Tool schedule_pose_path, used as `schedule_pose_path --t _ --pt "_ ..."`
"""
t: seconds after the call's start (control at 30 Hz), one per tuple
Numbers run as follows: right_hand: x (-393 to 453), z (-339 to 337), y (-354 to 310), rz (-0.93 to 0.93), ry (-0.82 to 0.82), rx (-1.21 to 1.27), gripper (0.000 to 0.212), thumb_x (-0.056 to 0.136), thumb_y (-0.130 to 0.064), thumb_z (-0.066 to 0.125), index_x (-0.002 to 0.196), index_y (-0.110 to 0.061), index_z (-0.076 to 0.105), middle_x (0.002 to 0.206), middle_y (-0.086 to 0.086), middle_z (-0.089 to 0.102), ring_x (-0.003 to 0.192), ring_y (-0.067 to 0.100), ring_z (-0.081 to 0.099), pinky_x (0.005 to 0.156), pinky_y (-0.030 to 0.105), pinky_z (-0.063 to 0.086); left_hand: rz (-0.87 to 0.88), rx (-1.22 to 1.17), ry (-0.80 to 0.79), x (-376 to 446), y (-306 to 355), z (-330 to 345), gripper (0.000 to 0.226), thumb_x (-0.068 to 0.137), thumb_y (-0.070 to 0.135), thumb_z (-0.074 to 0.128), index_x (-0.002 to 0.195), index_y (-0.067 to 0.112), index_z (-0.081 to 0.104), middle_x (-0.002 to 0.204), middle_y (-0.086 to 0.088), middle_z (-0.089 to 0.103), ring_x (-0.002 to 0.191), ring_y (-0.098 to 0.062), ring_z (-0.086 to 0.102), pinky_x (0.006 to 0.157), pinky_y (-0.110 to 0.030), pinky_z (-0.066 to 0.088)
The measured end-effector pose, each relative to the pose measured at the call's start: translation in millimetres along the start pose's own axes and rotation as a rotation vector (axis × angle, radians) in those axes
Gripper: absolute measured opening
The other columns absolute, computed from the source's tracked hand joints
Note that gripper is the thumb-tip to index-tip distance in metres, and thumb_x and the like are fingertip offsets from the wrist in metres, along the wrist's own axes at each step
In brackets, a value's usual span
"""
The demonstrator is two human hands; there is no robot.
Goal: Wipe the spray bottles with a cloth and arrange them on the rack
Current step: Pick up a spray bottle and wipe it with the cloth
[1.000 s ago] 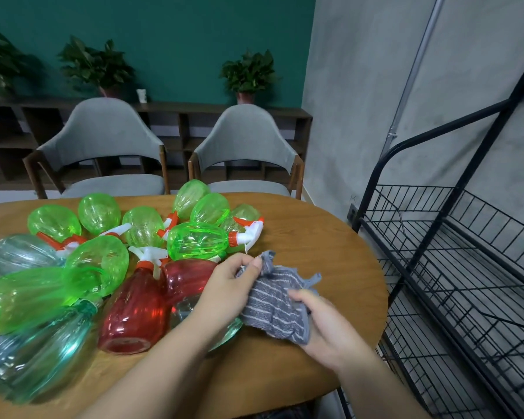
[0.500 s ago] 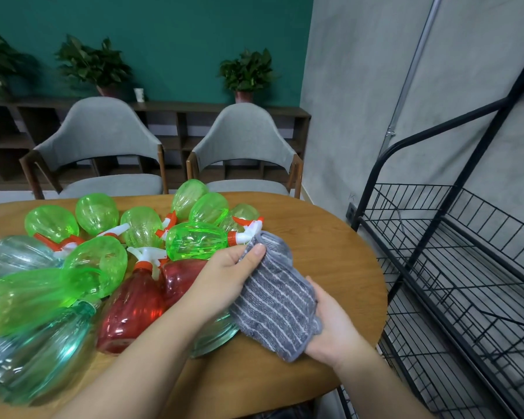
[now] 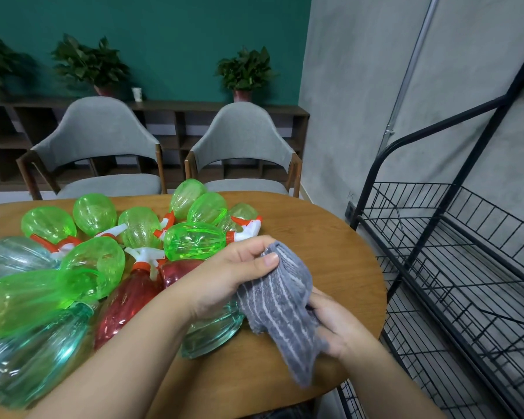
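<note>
Grey striped cloth (image 3: 280,300) hangs pinched between left hand (image 3: 230,276) and right hand (image 3: 336,325), both curled on it; the nearest green bottle (image 3: 194,244) lies just beyond the left hand (nozzle rightward) on the tabletop (image 3: 330,237).

- From my feed, the cloth (image 3: 280,300) covers most of the right hand (image 3: 341,323); I can't make out its fingers' grip.
- The left hand (image 3: 233,273) and forearm hide part of a red bottle (image 3: 176,272) and a clear teal bottle (image 3: 212,329).
- The bottles at the left edge are cut off and blurred.
- The rack (image 3: 454,267) runs out of frame right and below.
- The worktop (image 3: 339,237) is cut off at left.
</note>
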State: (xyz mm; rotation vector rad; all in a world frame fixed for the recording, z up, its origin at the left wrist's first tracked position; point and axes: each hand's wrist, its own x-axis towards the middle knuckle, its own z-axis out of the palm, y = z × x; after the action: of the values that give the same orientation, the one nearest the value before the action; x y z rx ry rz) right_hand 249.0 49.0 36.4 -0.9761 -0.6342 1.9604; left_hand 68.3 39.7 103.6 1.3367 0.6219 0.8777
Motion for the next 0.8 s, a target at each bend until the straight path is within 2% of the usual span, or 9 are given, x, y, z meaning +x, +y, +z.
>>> schedule_pose_path --t 0.1,0.23,0.3,0.4,0.47,0.53,0.6,0.73,0.8 --pt "-1 1 -2 -0.048 -0.071 0.038 0.058 0.075 -0.012 0.079 0.125 -0.007 0.050 0.113 0.027 0.054 0.091 0.031 0.058 0.085 0.043 0.048 -0.039 0.068 -0.057 1 2 3 0.012 0.093 0.016 0.053 0.095 0.006 0.059 0.076 0.003 0.070 0.065 -0.007 0.065 0.059 -0.016 0.050" --pt "-4 2 -9 -0.143 -0.091 0.042 0.008 0.085 0.000 0.056 0.089 -0.005 0.052 0.092 0.019 0.063 0.077 0.024 0.064 0.068 0.033 0.054 -0.010 0.487 -0.065 4 -2 -1 0.011 0.097 0.016 0.055 0.097 0.017 0.065 0.081 0.012 0.068 0.075 -0.002 0.063 0.070 -0.016 0.048" --pt "-7 4 -10 -0.201 -0.102 -0.041 0.024 0.086 0.013 0.044 0.099 -0.005 0.055 0.098 0.021 0.065 0.081 0.025 0.065 0.073 0.036 0.054 0.049 0.663 0.029 8 -7 0 0.017 0.099 0.016 0.055 0.094 0.027 0.067 0.083 0.017 0.066 0.079 0.001 0.060 0.075 -0.016 0.046" --pt "-10 7 -8 -0.254 -0.099 -0.060 0.057 0.084 0.022 0.036 0.121 -0.016 0.057 0.112 0.018 0.068 0.099 0.029 0.066 0.093 0.047 0.049 0.103 0.699 0.202 13 -15 4 0.016 0.098 0.017 0.057 0.091 0.028 0.065 0.085 0.012 0.066 0.077 0.002 0.059 0.074 -0.016 0.044" --pt "-13 10 -9 -0.273 -0.098 -0.049 0.062 0.081 0.021 0.037 0.127 -0.015 0.054 0.118 0.018 0.065 0.107 0.031 0.063 0.099 0.050 0.045 0.151 0.815 0.293 16 -22 0 0.015 0.095 0.018 0.061 0.087 0.031 0.062 0.090 0.004 0.061 0.082 0.002 0.055 0.078 -0.016 0.040" --pt "-17 11 -12 -0.281 -0.101 -0.083 0.052 0.082 0.017 0.040 0.127 -0.006 0.053 0.116 0.021 0.064 0.101 0.030 0.063 0.094 0.048 0.047 0.162 0.789 0.329 16 -25 -1 0.016 0.095 0.017 0.062 0.084 0.030 0.062 0.089 0.003 0.058 0.080 0.003 0.053 0.077 -0.013 0.038" --pt "-21 9 -19 -0.283 -0.005 -0.229 0.032 0.090 0.009 0.044 0.118 -0.002 0.057 0.105 0.019 0.068 0.088 0.026 0.066 0.081 0.042 0.054 0.122 0.582 0.306 15 -25 5 0.013 0.096 0.015 0.058 0.085 0.020 0.062 0.081 0.004 0.060 0.069 0.000 0.053 0.066 -0.015 0.043" --pt "-22 -22 -41 -0.211 0.363 -0.643 0.010 0.094 -0.011 0.056 0.099 -0.008 0.064 0.084 0.010 0.071 0.066 0.020 0.067 0.062 0.032 0.055 -0.001 0.173 0.339 20 -35 17 0.019 0.098 0.005 0.051 0.080 0.008 0.055 0.064 0.003 0.056 0.055 -0.007 0.050 0.052 -0.017 0.040" --pt "-16 -48 -49 -0.232 0.558 -0.899 0.010 0.094 -0.016 0.056 0.091 -0.012 0.064 0.083 0.009 0.070 0.065 0.019 0.064 0.057 0.029 0.050 -0.007 0.392 0.318 28 -46 13 0.017 0.091 0.005 0.052 0.077 0.014 0.054 0.064 0.007 0.055 0.057 -0.007 0.049 0.058 -0.023 0.041"
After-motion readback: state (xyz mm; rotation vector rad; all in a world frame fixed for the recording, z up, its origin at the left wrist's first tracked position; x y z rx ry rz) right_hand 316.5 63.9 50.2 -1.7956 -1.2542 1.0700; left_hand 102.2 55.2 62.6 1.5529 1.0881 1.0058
